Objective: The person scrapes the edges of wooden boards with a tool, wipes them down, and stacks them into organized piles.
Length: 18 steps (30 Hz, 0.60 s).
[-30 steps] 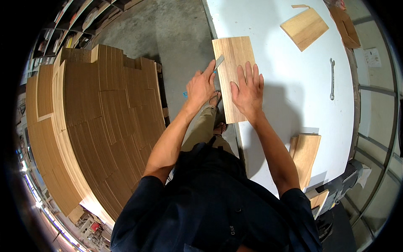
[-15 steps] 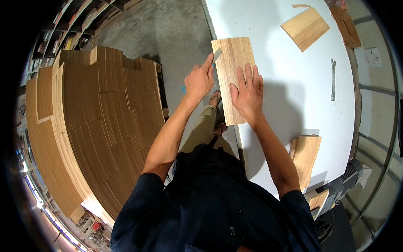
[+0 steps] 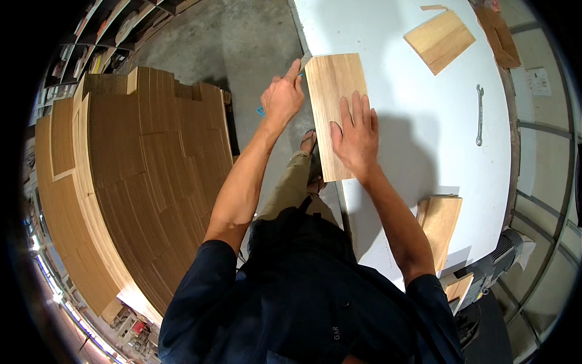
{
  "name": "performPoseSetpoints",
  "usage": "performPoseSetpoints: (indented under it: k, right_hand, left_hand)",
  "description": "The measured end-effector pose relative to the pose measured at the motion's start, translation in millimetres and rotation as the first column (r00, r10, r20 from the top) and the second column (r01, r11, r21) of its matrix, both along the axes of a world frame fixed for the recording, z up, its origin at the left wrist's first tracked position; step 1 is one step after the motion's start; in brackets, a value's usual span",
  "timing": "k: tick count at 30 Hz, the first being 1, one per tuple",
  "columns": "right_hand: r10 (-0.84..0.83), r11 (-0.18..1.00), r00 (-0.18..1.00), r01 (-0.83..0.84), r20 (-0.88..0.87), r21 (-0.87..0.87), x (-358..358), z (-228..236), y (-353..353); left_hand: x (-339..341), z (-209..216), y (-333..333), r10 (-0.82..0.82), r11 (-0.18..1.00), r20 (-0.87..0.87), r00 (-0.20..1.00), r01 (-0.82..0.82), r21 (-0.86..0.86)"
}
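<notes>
A rectangular light wooden board (image 3: 330, 115) lies on the white table, its left long edge sticking out past the table's edge. My right hand (image 3: 356, 136) is open and rests flat on the board, fingers pointing away from me. Closed around a flat file (image 3: 306, 60) with a blue handle, my left hand (image 3: 282, 97) is just left of the board. The file's grey blade meets the board's far left corner; most of the handle is hidden in my fist.
A smaller wooden board (image 3: 441, 41) lies at the far right of the table (image 3: 418, 158), and a metal wrench (image 3: 479, 115) nearer. Short boards (image 3: 441, 227) sit beyond my right forearm, near a grey motor (image 3: 500, 258). A tall stack of brown boards (image 3: 139, 164) stands at left.
My left hand has shifted left and slightly away from me, taking the file from over the board's left edge to its far left corner. My right hand stays on the board.
</notes>
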State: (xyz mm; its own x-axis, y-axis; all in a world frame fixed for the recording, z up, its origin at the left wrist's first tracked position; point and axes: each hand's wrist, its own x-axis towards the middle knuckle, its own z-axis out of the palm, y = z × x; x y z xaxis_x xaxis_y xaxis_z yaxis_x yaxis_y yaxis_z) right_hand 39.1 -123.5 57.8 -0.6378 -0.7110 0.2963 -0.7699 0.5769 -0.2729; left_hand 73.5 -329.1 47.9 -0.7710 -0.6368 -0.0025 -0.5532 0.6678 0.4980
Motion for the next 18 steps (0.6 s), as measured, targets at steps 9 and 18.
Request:
performPoseSetpoints:
  k: [9, 18]
  right_hand:
    - [-0.010, 1.000, 1.000, 0.010, -0.003, -0.009, -2, 1, -1]
    - [0.008, 0.999, 1.000, -0.008, 0.001, -0.035, -4, 0, -1]
  left_hand:
    - [15, 20, 19, -0.037, 0.994, 0.117, 0.992, 0.025, 0.102]
    - [3, -1, -20, -0.067, 0.989, -0.172, 0.983, 0.088, 0.117]
